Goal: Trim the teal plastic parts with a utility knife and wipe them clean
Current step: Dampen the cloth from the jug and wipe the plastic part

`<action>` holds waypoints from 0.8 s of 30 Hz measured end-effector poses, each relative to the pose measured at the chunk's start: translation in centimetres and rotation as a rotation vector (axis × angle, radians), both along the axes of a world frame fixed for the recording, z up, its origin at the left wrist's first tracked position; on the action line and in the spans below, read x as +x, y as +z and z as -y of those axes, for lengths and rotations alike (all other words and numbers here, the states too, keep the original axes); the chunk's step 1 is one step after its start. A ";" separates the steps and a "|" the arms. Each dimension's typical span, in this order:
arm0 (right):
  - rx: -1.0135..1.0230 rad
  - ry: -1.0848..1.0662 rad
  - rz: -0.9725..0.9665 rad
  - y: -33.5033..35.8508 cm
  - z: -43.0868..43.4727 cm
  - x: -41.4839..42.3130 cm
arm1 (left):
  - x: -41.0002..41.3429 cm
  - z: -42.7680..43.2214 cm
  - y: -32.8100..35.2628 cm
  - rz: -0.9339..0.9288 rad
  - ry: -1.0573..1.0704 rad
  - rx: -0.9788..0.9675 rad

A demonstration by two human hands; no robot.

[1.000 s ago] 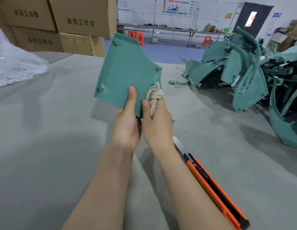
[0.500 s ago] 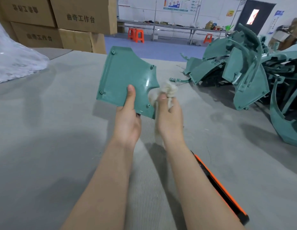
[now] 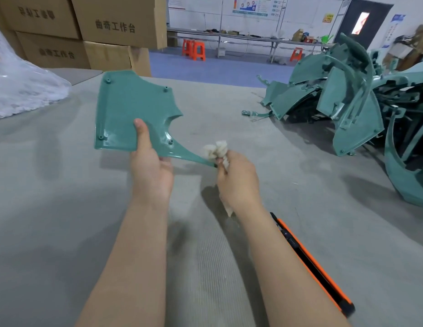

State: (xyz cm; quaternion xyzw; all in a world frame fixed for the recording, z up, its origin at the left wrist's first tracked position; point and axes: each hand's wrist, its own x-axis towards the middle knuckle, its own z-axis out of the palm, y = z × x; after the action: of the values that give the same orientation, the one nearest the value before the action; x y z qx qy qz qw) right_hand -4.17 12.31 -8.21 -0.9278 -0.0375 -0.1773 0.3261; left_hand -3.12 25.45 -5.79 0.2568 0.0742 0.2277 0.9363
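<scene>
hands are working over grey mat (image 3: 64,220). l hand (image 3: 151,171) is gripping part (image 3: 132,107) at its near edge, thumb lying flat on the glossy top face, fingers curling underneath out of sight. part is being held up off the mat, left of centre, tilting w/ its far edge raised. small screw bosses are showing near its corners & a curved notch is cutting into its right side. from the near right corner a thin pointed tail is running out toward r hand (image 3: 236,180).

r hand is clenching rag (image 3: 216,149), off-white & bunched, w/ a wad sticking up above the knuckles and a strip hanging down under the wrist. rag is touching the tip of that tail. can't tell if the fingers are pinching the tip too, since the rag is covering it.

knife (image 3: 319,267), orange & black, is lying on the mat at near right, partly hiding behind the r forearm, w/ neither hand touching it. its far end is hiding behind the arm, so can't tell if the blade is out.

pile (image 3: 347,102) of more teal parts is sitting on the mat at far right, well apart from the hands, curved shells leaning on each other. small teal scraps (image 3: 255,113) are lying just left of it. clear plastic bag (image 3: 21,90) is slumping at far left. boxes (image 3: 116,22) w/ black characters are standing stacked behind the mat. in bkgd, orange stools (image 3: 194,51) are standing by a long bench (image 3: 253,37) along a white wall, w/ a dark door (image 3: 368,20) at right.
</scene>
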 end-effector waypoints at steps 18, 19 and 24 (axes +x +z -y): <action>0.876 0.101 -0.165 1.9 -2.6 0.0 | 0.7 2.2 -0.6 -0.018 -0.303 0.111; 0.957 0.089 -0.172 1.9 -2.5 0.5 | 0.8 2.2 -0.9 -0.010 -0.352 0.098; 1.196 -0.051 -0.143 1.6 -0.8 2.7 | 1.0 0.6 -2.4 0.036 -0.432 -0.026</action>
State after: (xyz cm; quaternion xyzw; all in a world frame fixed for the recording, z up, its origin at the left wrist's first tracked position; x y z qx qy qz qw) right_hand -1.49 13.07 -6.62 -0.5938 0.1130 -0.1124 0.7887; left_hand -2.11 24.84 -8.21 0.2507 0.0035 0.0256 0.9677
